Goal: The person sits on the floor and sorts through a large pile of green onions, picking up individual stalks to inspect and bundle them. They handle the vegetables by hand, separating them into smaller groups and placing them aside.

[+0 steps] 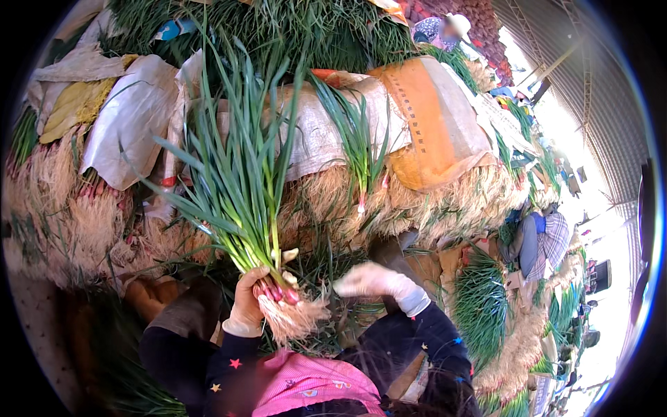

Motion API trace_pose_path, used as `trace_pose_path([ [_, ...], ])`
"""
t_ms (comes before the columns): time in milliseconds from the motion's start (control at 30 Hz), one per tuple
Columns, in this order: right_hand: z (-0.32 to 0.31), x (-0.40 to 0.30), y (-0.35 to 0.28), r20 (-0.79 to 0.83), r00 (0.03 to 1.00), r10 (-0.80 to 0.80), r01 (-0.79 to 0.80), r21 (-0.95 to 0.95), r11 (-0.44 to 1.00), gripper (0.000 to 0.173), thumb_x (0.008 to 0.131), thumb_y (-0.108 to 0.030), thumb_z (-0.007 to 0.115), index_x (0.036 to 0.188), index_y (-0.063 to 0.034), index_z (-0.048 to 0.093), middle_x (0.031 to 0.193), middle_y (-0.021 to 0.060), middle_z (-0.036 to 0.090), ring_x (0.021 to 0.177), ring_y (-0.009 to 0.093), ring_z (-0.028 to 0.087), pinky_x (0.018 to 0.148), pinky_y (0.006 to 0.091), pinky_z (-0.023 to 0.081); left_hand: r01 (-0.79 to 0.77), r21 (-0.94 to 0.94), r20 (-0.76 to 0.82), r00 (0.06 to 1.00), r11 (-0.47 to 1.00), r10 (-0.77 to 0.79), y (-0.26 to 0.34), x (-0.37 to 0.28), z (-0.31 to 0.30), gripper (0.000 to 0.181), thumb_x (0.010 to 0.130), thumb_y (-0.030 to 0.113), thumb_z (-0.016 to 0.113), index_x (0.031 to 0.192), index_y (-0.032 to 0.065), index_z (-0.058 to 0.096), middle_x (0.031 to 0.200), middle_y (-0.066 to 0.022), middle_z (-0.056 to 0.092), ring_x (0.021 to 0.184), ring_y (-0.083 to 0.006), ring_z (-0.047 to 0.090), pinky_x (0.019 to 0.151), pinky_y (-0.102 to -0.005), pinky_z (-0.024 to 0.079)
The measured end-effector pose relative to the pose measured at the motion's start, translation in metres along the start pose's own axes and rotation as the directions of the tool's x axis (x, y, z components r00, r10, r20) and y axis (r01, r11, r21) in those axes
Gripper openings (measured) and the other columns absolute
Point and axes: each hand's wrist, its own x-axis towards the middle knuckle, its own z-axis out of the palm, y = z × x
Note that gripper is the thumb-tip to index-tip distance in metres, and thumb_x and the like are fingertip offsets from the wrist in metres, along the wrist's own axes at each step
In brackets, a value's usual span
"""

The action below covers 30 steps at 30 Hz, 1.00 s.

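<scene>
My left hand (250, 297), in a pale glove, grips a bunch of green onions (245, 208) just above its reddish bulbs; the long leaves point away from me and the pale roots hang toward my lap. To the right of the roots is my right hand (365, 281), also gloved and somewhat blurred, apart from the bunch; its finger posture and whether it holds anything are unclear. Beyond the bunch, a few loose green onions (359, 151) lie across a white woven sack (312, 125) on a long heap of rooted onions (458, 208).
An orange-and-white sack (427, 125) and a silvery-white sack (130, 120) cover parts of the heap. More green leaves (338, 36) are piled behind. Another onion pile (479, 307) lies at right, near a person in a checked garment (552, 240). A person in a white hat (458, 25) is farther back.
</scene>
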Motion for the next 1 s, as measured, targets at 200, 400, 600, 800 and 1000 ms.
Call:
trace_pose_path([
  [200, -0.076, 0.063, 0.039, -0.754, 0.503, 0.422, -0.657, -0.017, 0.753, 0.033, 0.087, -0.033, 0.056, 0.104, -0.0048, 0.061, 0.085, 0.0074, 0.065, 0.075, 0.009, 0.06, 0.062, 0.0225, 0.047, 0.026, -0.079, -0.139, 0.99, 0.997, -0.037, -0.03, 0.013, -0.017, 0.047, 0.08, 0.025, 0.05, 0.119, -0.0029, 0.048, 0.083, -0.0088, 0.058, 0.074, -0.0239, 0.056, 0.075, -0.0402, 0.048],
  [400, -0.081, 0.035, -0.013, -0.893, 0.45, 0.002, -0.312, -0.155, 0.937, 0.03, 0.08, -0.036, 0.062, 0.064, -0.0103, 0.061, 0.057, 0.0036, 0.058, 0.048, 0.016, 0.054, 0.049, 0.0291, 0.041, 0.005, -0.164, -0.024, 1.0, 0.986, -0.009, -0.029, 0.011, -0.016, 0.041, 0.081, 0.024, 0.048, 0.113, -0.001, 0.052, 0.089, -0.0106, 0.058, 0.089, -0.0281, 0.056, 0.086, -0.0424, 0.045],
  [600, 0.007, 0.026, -0.08, -0.455, 0.754, -0.473, 0.167, -0.565, 0.808, 0.033, 0.076, -0.036, 0.065, 0.058, -0.0102, 0.056, 0.052, 0.005, 0.049, 0.049, 0.021, 0.052, 0.046, 0.0361, 0.039, 0.108, -0.197, -0.035, 0.993, 0.974, -0.117, -0.044, 0.012, -0.011, 0.035, 0.084, 0.014, 0.047, 0.112, -0.0067, 0.049, 0.112, -0.0226, 0.056, 0.103, -0.0308, 0.055, 0.096, -0.0447, 0.04],
  [800, 0.023, 0.03, -0.028, -0.687, 0.661, 0.301, -0.009, 0.394, 0.919, 0.04, 0.083, -0.033, 0.064, 0.056, -0.0067, 0.051, 0.051, 0.0006, 0.05, 0.047, 0.008, 0.047, 0.044, 0.0275, 0.038, 0.153, -0.137, 0.006, 0.988, 0.979, -0.154, -0.033, -0.002, -0.022, 0.038, 0.083, 0.019, 0.05, 0.11, -0.0083, 0.051, 0.106, -0.0249, 0.058, 0.098, -0.035, 0.057, 0.089, -0.0469, 0.044],
  [1000, 0.012, 0.069, -0.029, -0.363, 0.914, 0.181, 0.219, 0.818, 0.532, 0.03, 0.091, -0.029, 0.053, 0.074, -0.0044, 0.057, 0.061, 0.0003, 0.054, 0.051, 0.006, 0.048, 0.05, 0.0219, 0.042, 0.206, -0.154, -0.053, 0.975, 0.967, -0.216, -0.041, -0.001, -0.02, 0.039, 0.083, 0.018, 0.05, 0.111, -0.0084, 0.049, 0.106, -0.0243, 0.057, 0.097, -0.0356, 0.057, 0.09, -0.0481, 0.044],
])
